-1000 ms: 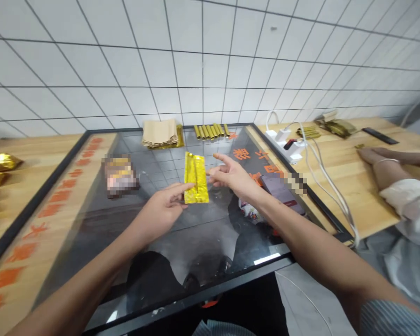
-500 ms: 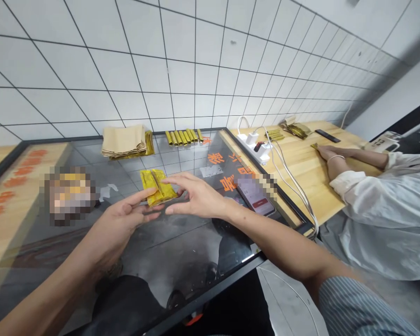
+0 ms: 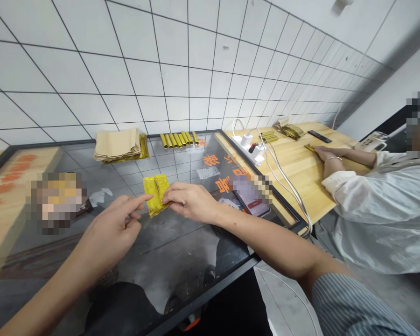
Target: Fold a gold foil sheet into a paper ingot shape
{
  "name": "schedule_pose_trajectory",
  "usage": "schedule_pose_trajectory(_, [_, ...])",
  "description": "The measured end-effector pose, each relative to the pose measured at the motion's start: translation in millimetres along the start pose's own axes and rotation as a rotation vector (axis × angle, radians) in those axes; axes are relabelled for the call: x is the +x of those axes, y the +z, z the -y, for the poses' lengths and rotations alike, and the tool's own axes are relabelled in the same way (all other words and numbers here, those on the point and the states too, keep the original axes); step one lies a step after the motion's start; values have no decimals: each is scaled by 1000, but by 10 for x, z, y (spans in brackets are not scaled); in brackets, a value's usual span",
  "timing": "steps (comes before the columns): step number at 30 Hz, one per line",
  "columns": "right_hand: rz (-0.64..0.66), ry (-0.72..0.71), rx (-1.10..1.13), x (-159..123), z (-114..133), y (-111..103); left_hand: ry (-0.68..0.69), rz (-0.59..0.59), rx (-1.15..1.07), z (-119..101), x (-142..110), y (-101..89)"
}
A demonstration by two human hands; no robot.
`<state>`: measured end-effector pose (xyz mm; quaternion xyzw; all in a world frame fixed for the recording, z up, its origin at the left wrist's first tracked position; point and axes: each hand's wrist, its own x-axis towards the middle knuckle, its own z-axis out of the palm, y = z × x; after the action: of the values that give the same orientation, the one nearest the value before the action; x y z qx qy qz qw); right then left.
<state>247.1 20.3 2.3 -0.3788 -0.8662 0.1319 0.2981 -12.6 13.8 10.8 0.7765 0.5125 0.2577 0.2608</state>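
My right hand (image 3: 194, 201) pinches the right edge of a small yellow-gold foil sheet (image 3: 154, 198), with its fingertips close together. A thin brownish line or strip runs down the upper middle of the sheet; I cannot tell whether it is a fold or a separate piece. My left hand (image 3: 121, 224) has its index finger stretched to the sheet's left edge, while its other fingers are loosely curled with nothing seen in them. Both hands are over the dark glass tabletop (image 3: 182, 252).
Behind the sheet lie a stack of brown paper sheets (image 3: 117, 145) with gold undersides and a row of gold rolls (image 3: 178, 139). To the right are a phone (image 3: 250, 198), a white power strip (image 3: 252, 151) with cables, and a co-worker's hands (image 3: 322, 153) at a wooden table (image 3: 294, 161).
My left hand has drawn back from beneath the sheet, leaving its index finger at the edge. The right fingers have closed on the right edge, and the sheet now stands more upright in view.
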Motion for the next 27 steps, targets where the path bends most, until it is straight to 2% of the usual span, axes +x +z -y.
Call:
schedule_pose_trajectory(3, [-5, -8, -17, -10, -17, 15, 186, -6, 288, 29, -39, 31])
schedule_pose_trajectory(7, [-42, -8, 8, -10, -52, 54, 340, -37, 398, 69, -38, 143])
schedule_pose_trajectory(11, [-90, -24, 71, 2, -58, 70, 402, -41, 421, 124, -6, 217])
schedule_pose_trajectory(19, [-85, -76, 242, 37, -85, 53, 401, -19, 386, 124, 23, 181])
schedule_pose_trajectory(23, [-46, -29, 279, 51, -96, 18, 397, -24, 333, 161, 55, 129])
schedule_pose_trajectory(25, [-27, -8, 288, 59, -92, -16, 365, -14, 289, 158, 73, 70])
schedule_pose_trajectory(27, [-4, 19, 311, 66, -79, -64, 268, -24, 213, 120, 90, -12])
